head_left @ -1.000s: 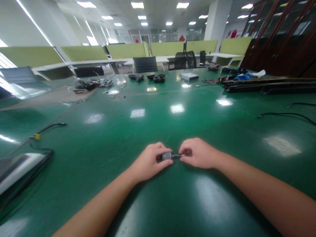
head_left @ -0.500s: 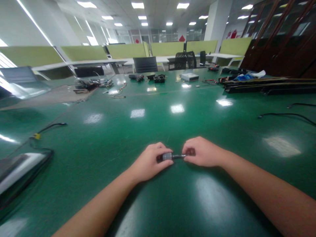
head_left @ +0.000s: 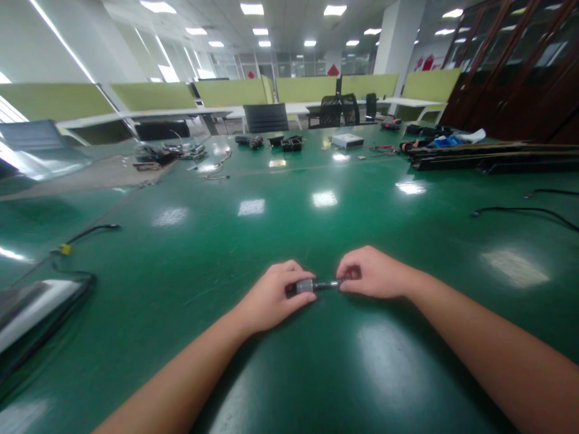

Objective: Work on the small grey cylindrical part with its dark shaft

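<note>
A person's bare hands meet over a slim, screwdriver-like tool with a thick grey barrel and a thin dark metal shaft (head_left: pixel 306 286), which lies level, just above or touching a glossy green tabletop (head_left: pixel 284 235) in an office. The left hand (head_left: pixel 271 299) grasps the tool by its barrel, thumb on the near side and fingers curled over the far side, the rear end hidden in the palm. The right hand (head_left: pixel 373 274) pinches the shaft's far end between thumb and fingertips; the tip itself is covered. A stretch of bare shaft shows between the two grips. Well to the left of the tool sit a flat white-and-dark device (head_left: pixel 40 304) and a thin black cable with a yellow piece on it (head_left: pixel 66 249); well to its right, a black cable (head_left: pixel 534 209) curves toward the table's side. Far beyond the tool are a flat pale-grey rectangular box (head_left: pixel 347 141), a cluster of small black parts (head_left: pixel 292 143) and, off to the right, a stack of long black strips (head_left: pixel 493 158). Behind these, in line beyond the tool, stand a dark-backed office chair (head_left: pixel 265 118) and yellow-green fabric partitions (head_left: pixel 307 89).
</note>
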The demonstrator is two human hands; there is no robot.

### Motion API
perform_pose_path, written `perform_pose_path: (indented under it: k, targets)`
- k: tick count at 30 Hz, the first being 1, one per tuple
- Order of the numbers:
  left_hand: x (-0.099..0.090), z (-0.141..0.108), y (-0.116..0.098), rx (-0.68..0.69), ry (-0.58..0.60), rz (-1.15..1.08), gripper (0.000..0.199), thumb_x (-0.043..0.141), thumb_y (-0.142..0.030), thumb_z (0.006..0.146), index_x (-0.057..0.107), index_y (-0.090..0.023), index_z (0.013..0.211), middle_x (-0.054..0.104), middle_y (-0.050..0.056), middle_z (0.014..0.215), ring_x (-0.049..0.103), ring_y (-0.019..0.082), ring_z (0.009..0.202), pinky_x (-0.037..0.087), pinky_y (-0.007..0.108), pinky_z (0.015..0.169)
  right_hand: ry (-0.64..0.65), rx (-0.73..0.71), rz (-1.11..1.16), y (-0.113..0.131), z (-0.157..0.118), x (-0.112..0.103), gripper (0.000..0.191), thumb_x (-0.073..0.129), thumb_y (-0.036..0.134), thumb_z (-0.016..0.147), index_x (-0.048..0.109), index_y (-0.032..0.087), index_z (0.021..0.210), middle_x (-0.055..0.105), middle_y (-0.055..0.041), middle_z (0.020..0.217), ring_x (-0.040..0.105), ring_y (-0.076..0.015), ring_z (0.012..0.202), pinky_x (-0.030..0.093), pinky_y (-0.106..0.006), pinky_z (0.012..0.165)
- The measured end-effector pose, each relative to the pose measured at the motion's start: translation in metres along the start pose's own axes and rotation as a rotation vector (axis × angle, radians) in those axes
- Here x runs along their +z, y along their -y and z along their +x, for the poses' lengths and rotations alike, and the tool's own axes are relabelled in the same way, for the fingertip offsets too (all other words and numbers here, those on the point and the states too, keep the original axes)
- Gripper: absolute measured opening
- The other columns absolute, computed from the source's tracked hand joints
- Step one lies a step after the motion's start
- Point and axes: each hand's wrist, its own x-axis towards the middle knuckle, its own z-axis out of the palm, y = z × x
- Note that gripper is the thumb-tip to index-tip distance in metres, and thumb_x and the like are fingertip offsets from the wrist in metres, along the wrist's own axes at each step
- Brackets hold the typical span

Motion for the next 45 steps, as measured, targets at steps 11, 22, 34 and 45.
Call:
perform_pose_path:
  k: [11, 22, 34, 45]
  targets:
    - [0.007, 0.010, 0.000, 0.004, -0.023, -0.021, 0.027, 0.067, -0.040, 0.092, 0.073, -0.024, 0.112, 0.065, 0.003, 0.096, 0.061, 0.018, 0.087, 0.046, 0.030, 0.078, -0.159, -0.154, -0.114, 0.001, 0.011, 0.020, 0.007, 0.072, 0.024, 0.085, 0.076, 0.018, 0.087, 0.071, -0.0034, 0.084, 0.061, -0.0154, 0.079, 0.044, -0.027, 0.073]
    - [0.009, 0.013, -0.002, 0.032, -0.014, 0.021, 0.028, 0.068, -0.039, 0.091, 0.073, -0.025, 0.114, 0.066, 0.003, 0.098, 0.061, 0.019, 0.090, 0.045, 0.030, 0.080, -0.141, -0.293, -0.111, 0.005, 0.016, 0.027, 0.013, 0.070, 0.020, 0.084, 0.076, 0.017, 0.095, 0.071, -0.0045, 0.087, 0.061, -0.0169, 0.084, 0.045, -0.028, 0.077]
    - [0.010, 0.016, -0.004, 0.041, -0.026, 0.045, 0.026, 0.071, -0.031, 0.087, 0.074, -0.023, 0.111, 0.070, 0.005, 0.100, 0.063, 0.021, 0.093, 0.046, 0.033, 0.084, -0.175, -0.286, -0.137, 0.000, 0.017, 0.033, 0.016, 0.066, 0.023, 0.090, 0.076, 0.019, 0.101, 0.073, -0.0053, 0.092, 0.061, -0.0187, 0.089, 0.045, -0.030, 0.080]
    - [0.010, 0.015, -0.002, 0.035, -0.016, 0.029, 0.026, 0.070, -0.034, 0.089, 0.074, -0.024, 0.112, 0.068, 0.004, 0.096, 0.063, 0.020, 0.091, 0.046, 0.032, 0.083, -0.179, -0.286, -0.127, 0.001, 0.016, 0.033, 0.016, 0.068, 0.025, 0.089, 0.076, 0.019, 0.100, 0.072, -0.0053, 0.090, 0.061, -0.0181, 0.087, 0.045, -0.029, 0.078]
